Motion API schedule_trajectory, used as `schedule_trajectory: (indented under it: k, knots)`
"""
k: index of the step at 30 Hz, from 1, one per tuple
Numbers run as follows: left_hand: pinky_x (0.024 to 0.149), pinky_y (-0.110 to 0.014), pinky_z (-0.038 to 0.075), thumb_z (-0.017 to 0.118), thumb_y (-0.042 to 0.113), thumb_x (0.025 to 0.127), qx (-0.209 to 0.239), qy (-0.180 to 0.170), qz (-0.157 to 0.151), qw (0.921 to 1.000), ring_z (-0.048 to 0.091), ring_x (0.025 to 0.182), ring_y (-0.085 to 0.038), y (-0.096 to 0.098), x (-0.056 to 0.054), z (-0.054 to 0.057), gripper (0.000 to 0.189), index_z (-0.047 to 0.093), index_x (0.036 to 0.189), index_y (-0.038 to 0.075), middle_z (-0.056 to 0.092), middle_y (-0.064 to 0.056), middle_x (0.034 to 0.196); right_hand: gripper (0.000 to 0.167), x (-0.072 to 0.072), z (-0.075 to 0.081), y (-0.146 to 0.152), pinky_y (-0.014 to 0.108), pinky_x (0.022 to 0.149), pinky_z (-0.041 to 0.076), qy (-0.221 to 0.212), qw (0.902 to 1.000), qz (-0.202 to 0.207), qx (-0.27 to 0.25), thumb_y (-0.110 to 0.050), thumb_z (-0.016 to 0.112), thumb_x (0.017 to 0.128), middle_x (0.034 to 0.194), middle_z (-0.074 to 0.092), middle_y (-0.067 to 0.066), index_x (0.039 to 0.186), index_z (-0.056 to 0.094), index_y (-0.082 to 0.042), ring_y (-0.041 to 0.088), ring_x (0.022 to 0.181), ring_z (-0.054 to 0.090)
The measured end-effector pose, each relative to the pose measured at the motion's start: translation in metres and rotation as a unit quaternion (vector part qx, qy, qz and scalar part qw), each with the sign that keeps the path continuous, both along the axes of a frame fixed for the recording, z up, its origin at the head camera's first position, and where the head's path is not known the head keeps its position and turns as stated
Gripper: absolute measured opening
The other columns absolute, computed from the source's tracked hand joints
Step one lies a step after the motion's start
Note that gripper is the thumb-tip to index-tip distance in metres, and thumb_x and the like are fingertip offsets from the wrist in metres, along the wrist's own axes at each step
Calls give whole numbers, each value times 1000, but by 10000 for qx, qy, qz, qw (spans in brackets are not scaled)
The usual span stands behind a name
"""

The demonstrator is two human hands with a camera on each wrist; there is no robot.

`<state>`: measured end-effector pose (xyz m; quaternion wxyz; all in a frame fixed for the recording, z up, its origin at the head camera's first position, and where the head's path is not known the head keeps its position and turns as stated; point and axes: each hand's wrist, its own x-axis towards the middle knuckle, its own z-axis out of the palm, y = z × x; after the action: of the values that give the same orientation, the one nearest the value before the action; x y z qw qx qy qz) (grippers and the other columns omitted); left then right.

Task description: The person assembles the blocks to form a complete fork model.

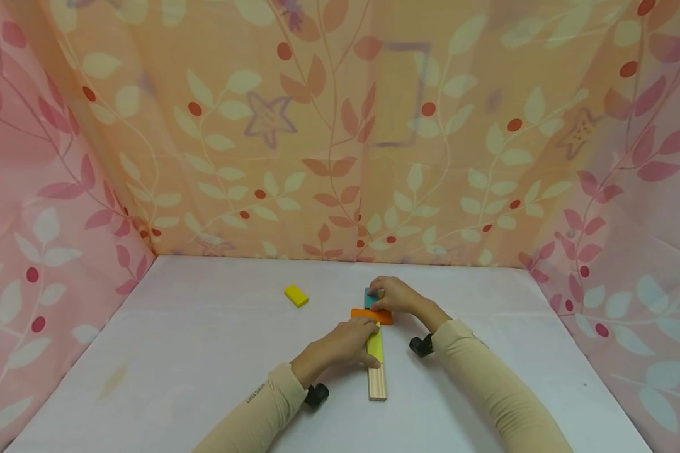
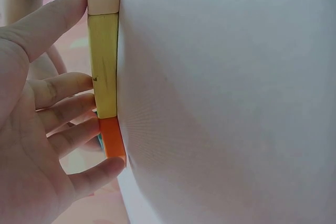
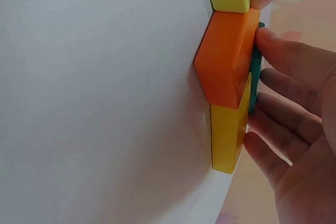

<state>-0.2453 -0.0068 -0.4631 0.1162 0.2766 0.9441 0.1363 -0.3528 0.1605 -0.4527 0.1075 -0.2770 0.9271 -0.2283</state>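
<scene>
A row of blocks lies away from me: a plain wooden block nearest, a yellow block touching it, then an orange block set crosswise. Beyond it stands a teal block, partly hidden by my right hand, whose thumb and fingertips pinch it. Another yellow block sits against the orange one in the right wrist view, my little finger at it. My left hand rests along the row with fingers fairly straight. Its thumb touches the plain block, its fingertips the yellow and orange blocks.
A loose yellow block lies farther back, left of the row. Patterned curtains stand behind the white tabletop and on both sides. A dark wrist camera sits under each sleeve cuff.
</scene>
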Motion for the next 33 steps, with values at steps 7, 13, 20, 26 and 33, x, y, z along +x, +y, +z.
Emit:
schedule_trajectory:
  k: [7,13,20,26,33]
  knots:
    - [100,-38,48,78,53,76,29,-21,57,10000,51,117,-14,1,1,1,70,58,130,13,55,0,134,22,1,-3,1,49,105,44,211,9996,149,62,-17,72,88,124,64,13,106,73,-4,33,118,58]
    - [100,-38,48,77,53,76,29,-39,42,10000,51,117,-14,1,2,1,70,58,131,13,55,0,134,24,2,-6,1,50,107,42,204,9998,-63,2,-15,73,87,126,64,13,108,73,-4,33,121,56]
    - [100,-40,47,77,53,77,18,-18,3,10000,49,121,-16,0,0,3,71,57,132,13,54,-1,137,26,3,-8,0,49,109,41,255,9996,-134,-7,-16,72,88,128,63,13,110,72,-2,33,123,55]
    - [103,-42,46,77,52,78,-7,-50,14,10000,48,127,-17,0,1,3,71,57,133,12,52,-2,141,27,3,-9,1,50,109,41,258,9996,-91,-6,-15,72,88,130,62,14,111,72,-2,34,124,55]
    - [105,-45,44,76,53,78,-118,34,-50,9999,46,132,-18,2,2,5,71,56,134,12,49,-3,145,24,4,-8,1,50,108,42,354,9994,-57,22,-14,72,88,128,62,14,109,73,-3,34,122,56]
